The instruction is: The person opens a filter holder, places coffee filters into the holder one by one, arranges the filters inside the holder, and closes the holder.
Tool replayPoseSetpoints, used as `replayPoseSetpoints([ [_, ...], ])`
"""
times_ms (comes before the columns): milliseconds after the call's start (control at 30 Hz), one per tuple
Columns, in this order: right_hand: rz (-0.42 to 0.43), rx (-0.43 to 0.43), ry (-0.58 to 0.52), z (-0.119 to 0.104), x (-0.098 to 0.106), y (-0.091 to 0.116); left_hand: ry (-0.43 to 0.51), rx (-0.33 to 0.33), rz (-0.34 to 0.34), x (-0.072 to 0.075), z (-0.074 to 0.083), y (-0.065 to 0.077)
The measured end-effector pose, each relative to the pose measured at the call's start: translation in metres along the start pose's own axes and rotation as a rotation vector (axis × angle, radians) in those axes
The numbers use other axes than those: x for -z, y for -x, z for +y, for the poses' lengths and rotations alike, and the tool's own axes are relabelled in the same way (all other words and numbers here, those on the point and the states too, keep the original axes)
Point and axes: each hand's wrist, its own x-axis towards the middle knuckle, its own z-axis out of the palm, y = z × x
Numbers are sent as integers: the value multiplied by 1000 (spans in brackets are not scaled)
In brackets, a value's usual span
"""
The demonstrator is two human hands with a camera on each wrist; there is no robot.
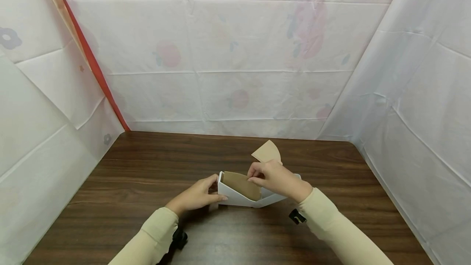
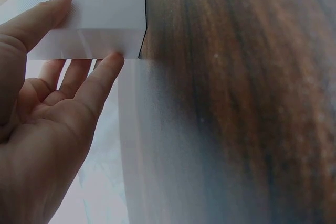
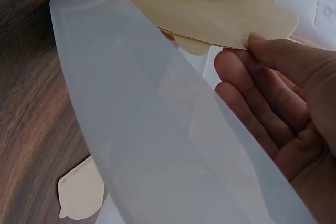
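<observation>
My left hand (image 1: 200, 193) grips the left end of a white box (image 1: 235, 199), thumb on the front side. In the left wrist view the left hand (image 2: 58, 103) holds the box's end (image 2: 100, 9) between thumb and fingers. Brown paper coffee filters (image 1: 241, 185) stand inside the box. Over its opening, my right hand (image 1: 274, 177) pinches the edge of a filter; the right wrist view shows the right hand (image 3: 294, 93) with thumb and forefinger on that coffee filter (image 3: 226, 14). Another coffee filter (image 1: 266, 152) lies on the table behind the box.
The box's pale lid (image 3: 126, 87) stands open towards the right and hides part of the box in the right wrist view. A dark wood table (image 1: 147, 167) lies beneath, with white printed sheets (image 1: 220, 52) hanging at the back and both sides.
</observation>
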Motion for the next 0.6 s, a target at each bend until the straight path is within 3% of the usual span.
replayPoseSetpoints([
  [600, -31, -93, -12, -7, -10, -4, 18, 2, 7, -1, 4, 1],
])
